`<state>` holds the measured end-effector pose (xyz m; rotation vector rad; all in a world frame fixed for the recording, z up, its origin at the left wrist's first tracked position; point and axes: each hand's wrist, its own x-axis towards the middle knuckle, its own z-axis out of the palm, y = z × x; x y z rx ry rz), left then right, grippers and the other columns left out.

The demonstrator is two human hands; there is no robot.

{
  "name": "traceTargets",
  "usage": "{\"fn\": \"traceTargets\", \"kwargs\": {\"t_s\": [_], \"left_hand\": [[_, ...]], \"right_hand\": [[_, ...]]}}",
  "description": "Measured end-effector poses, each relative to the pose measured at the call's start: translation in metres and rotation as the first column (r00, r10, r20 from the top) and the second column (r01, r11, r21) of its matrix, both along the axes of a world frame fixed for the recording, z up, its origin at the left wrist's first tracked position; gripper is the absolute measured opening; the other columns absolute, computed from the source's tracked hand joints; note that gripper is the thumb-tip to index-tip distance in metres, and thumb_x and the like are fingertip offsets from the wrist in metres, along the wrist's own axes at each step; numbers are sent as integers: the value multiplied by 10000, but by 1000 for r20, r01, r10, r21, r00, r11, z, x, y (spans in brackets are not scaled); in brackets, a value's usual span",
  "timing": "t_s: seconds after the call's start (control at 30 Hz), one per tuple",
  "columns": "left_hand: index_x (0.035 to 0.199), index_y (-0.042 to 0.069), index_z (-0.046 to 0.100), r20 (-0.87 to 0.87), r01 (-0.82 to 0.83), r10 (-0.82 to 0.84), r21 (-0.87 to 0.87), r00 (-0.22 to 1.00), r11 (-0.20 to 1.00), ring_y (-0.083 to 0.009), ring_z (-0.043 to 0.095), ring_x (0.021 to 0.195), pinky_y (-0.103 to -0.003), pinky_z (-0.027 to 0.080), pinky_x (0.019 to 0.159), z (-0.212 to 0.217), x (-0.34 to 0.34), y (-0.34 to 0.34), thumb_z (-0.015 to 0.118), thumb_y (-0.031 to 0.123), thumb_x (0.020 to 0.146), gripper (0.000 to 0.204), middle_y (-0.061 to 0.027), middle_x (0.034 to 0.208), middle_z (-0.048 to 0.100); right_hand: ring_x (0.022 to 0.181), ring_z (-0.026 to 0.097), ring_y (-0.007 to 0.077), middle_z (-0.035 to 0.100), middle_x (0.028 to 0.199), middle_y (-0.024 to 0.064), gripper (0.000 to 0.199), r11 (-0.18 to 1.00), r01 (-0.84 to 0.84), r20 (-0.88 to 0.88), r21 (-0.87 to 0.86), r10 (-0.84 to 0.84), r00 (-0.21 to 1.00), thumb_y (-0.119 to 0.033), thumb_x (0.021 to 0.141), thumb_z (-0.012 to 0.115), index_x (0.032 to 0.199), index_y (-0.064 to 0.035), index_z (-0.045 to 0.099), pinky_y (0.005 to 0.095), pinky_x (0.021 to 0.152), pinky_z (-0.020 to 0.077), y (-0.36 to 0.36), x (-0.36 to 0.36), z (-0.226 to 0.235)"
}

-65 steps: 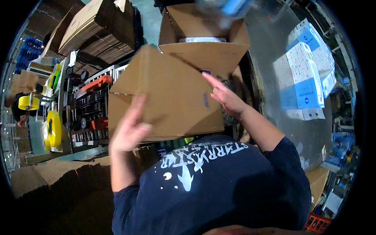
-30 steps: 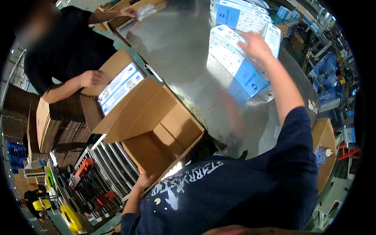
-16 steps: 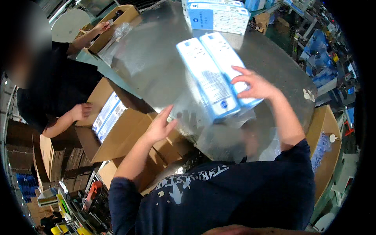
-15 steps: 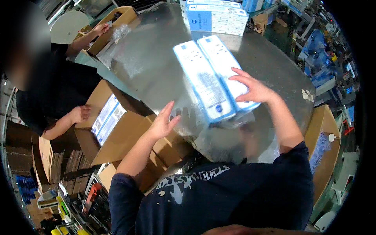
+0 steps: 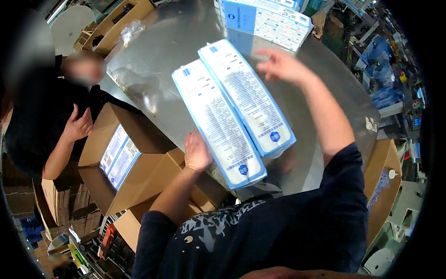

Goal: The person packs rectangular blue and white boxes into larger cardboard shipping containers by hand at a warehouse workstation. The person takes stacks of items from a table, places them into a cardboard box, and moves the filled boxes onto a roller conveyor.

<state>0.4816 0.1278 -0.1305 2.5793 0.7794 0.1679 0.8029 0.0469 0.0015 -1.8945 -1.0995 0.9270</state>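
Two long white boxes with blue edges lie side by side, slanted, on the metal table before me: a left box (image 5: 216,121) and a right box (image 5: 251,100). My left hand (image 5: 198,152) is against the outer long side of the left box, its fingers bent at the edge and partly hidden. Beyond the right box's outer side, my right hand (image 5: 283,66) is in the air, fingers apart and holding nothing. It appears slightly blurred.
An open brown carton (image 5: 144,172) at left holds a similar blue-and-white box (image 5: 120,157); a co-worker's raised hand (image 5: 79,124) is beside it. More blue-and-white boxes (image 5: 265,23) stand at the table's far edge. Another carton (image 5: 383,186) is at right.
Both boxes have shifted left and toward me. My left hand has reached the left box's side. My right hand has come off the right box and moved farther away. The co-worker's hand has risen.
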Motion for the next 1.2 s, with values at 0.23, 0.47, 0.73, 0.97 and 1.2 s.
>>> {"fn": "traceTargets", "kwargs": {"t_s": [0.23,0.47,0.73,0.97,1.2], "left_hand": [[1240,19,387,-34,16,-14,58,999,998,-298,352,1204,-476,193,1036,-19,-7,0,524,207,776,519,-164,1235,434],[1230,48,404,-55,24,-24,6,998,1000,-319,359,1183,-480,200,1028,-3,-5,-2,566,227,751,536,-169,1199,444],[1277,32,368,311,50,284,-749,907,660,-269,364,1211,-386,240,1034,-10,-12,26,368,424,892,549,-147,1290,420],[1374,47,169,-52,-137,337,-962,940,235,-266,377,1213,-404,329,997,100,-65,-35,479,487,844,755,-130,1329,372],[1258,-21,398,54,-23,367,-979,929,202,-272,501,1103,-391,395,944,96,-48,-37,551,365,778,635,-165,1209,503]], "right_hand": [[1105,504,302,506,1222,163,747,895,386,965,223,-259,44,-385,665,694,1303,-142,393,389,923,406,15,158,-17],[1006,564,331,556,1126,204,826,943,325,828,-72,-125,546,-333,589,669,1309,-120,326,377,841,448,45,130,-19],[865,603,335,612,936,218,919,964,11,777,-267,208,595,-356,602,635,1399,-230,194,393,753,477,-15,-18,5],[984,584,294,585,1060,214,750,955,-111,329,-276,202,922,-402,738,612,1340,-68,314,357,842,459,-118,-59,21],[1159,454,250,452,1272,151,736,986,12,-609,167,93,788,-338,772,615,1359,-48,278,386,970,369,-124,-62,-45]]}}
